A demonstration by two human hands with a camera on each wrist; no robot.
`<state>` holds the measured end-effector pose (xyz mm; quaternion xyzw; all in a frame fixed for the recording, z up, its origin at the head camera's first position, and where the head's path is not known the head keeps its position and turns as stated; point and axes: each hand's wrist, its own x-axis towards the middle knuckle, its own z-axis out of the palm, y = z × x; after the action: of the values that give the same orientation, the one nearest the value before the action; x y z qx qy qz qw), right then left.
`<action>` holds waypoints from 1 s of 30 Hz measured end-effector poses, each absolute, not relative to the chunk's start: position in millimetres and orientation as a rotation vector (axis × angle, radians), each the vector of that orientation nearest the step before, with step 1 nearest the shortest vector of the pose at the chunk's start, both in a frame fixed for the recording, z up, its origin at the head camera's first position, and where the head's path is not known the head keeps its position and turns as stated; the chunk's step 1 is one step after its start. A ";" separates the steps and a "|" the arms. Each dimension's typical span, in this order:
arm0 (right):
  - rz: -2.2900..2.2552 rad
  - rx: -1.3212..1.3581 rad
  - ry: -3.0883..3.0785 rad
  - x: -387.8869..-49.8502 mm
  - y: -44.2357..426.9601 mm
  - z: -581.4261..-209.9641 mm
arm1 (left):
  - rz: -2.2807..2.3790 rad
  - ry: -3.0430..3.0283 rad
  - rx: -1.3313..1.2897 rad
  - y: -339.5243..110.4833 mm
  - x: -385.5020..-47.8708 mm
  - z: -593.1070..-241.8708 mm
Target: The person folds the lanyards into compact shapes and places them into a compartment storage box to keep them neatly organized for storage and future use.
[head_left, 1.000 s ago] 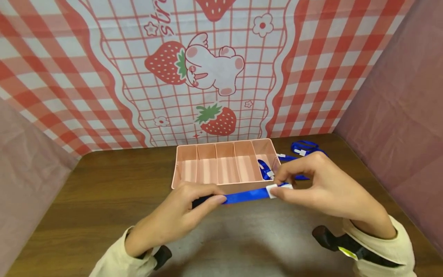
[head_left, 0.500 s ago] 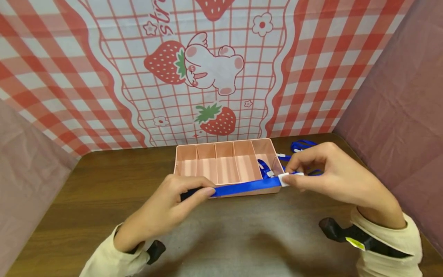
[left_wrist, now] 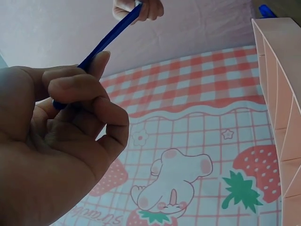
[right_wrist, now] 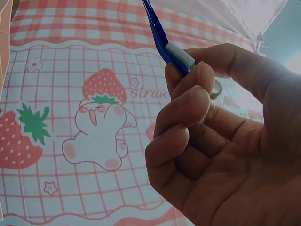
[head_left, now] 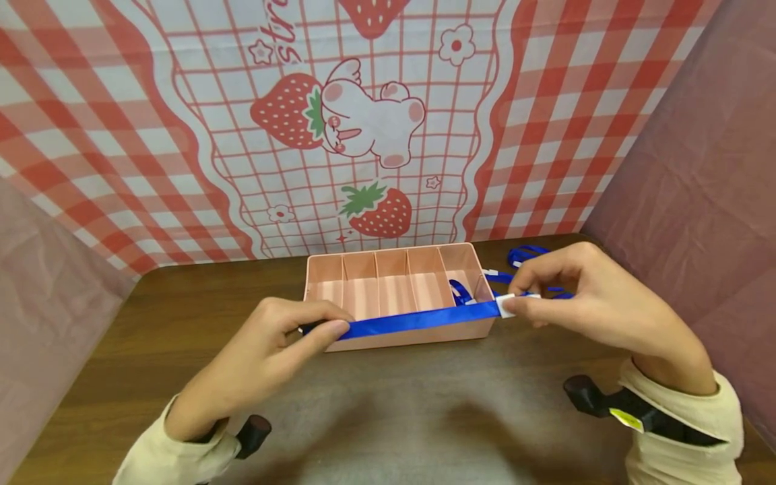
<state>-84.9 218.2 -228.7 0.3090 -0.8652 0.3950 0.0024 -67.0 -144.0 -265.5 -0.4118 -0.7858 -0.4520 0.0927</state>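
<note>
A blue lanyard with a white clip is stretched nearly level between both hands, just in front of the pink divided box. My left hand pinches the strap between thumb and forefinger at its left end. At the other end my right hand pinches the lanyard by its white clip. In the right wrist view the white clip sits at the fingertips, with the blue strap running up from it. The left wrist view shows the strap passing through the fingers.
Another blue lanyard lies in the box's rightmost compartment. More blue lanyards lie on the brown table right of the box, partly hidden by the right hand. A strawberry-print cloth hangs behind.
Both hands have moved apart, left hand leftward and right hand rightward and up, so a longer stretch of strap shows between them. The strap now crosses in front of the box.
</note>
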 end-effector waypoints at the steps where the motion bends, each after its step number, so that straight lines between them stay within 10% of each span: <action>1: 1.239 0.964 -2.717 -85.2 218.6 -228.6 | -1.349 -2.338 -1.224 -145.2 -66.5 -264.9; 10: 1.228 0.932 -2.738 -87.0 219.2 -229.0 | -1.635 -2.388 -1.370 -157.3 -60.1 -256.2; 23: 1.283 1.067 -2.754 -85.5 210.9 -233.2 | -1.824 -1.919 -2.224 -159.6 -59.9 -249.8; 30: 1.236 1.053 -2.798 -89.5 206.9 -234.8 | -1.779 -1.901 -2.071 -155.9 -56.2 -249.6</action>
<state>-89.5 206.9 -234.8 0.3251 -0.8640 0.3817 -0.0465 -56.2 -155.9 -249.6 -0.6199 -0.5689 -0.5324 -0.0924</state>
